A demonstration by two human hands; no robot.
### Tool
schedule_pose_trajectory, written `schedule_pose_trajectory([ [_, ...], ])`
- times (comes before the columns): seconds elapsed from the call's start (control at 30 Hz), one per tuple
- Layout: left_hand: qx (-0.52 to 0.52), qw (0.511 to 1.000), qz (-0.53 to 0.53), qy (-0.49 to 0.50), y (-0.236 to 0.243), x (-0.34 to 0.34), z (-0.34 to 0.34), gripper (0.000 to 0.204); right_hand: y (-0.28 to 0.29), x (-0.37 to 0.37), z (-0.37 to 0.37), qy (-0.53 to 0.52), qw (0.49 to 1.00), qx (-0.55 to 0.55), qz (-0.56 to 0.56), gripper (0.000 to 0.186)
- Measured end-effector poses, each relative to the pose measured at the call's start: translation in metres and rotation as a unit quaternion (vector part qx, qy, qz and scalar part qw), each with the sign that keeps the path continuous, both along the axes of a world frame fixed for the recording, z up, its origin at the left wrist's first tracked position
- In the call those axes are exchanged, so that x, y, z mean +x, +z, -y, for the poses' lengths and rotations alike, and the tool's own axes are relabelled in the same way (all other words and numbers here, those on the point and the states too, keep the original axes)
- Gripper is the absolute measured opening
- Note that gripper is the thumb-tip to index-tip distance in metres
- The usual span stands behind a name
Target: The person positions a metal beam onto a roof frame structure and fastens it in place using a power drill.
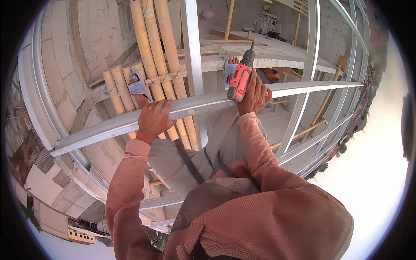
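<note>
Red-and-black cordless drill [241,80], gripped in right hand [256,93], bit pointing away from the body, base overlapping long silver metal beam [199,105]; contact between the two, uncertain; left hand [156,119], closed over the beam; step, by judgement: steadying, drill at the ready; next calling for firm hold, careful aim; beyond: yellow-brown bamboo poles [169,39], blue open-toed sandals [138,86]

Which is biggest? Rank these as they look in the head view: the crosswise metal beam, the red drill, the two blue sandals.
1. Crosswise metal beam, by far the longest.
2. Red drill.
3. Left sandal and right sandal: unranked, because the drill hides part of the right one.
</note>
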State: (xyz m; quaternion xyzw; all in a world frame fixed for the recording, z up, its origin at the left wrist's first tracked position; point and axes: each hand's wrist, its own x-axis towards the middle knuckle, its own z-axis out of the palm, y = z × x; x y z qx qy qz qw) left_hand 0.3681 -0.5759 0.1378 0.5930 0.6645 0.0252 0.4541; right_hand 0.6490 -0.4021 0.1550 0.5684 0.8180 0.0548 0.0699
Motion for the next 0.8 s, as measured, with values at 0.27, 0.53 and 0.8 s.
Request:
schedule_pose_trajectory([
  [0.27,0.130,0.988,-0.047,-0.073,0.037,0.096,-0.090,0.097,0.033,0.043,-0.045,-0.036,0.988,-0.097,-0.115,0.072],
  [0.53,0.232,0.935,0.269,-0.001,-0.027,0.335,-0.233,0.064,0.083,0.122,-0.141,-0.098,0.967,-0.022,-0.236,0.078],
  [0.8,0.034,0.983,0.178,-0.036,-0.046,0.442,-0.310,0.068,0.094,0.227,-0.158,-0.192,0.946,0.004,-0.262,0.058],
])
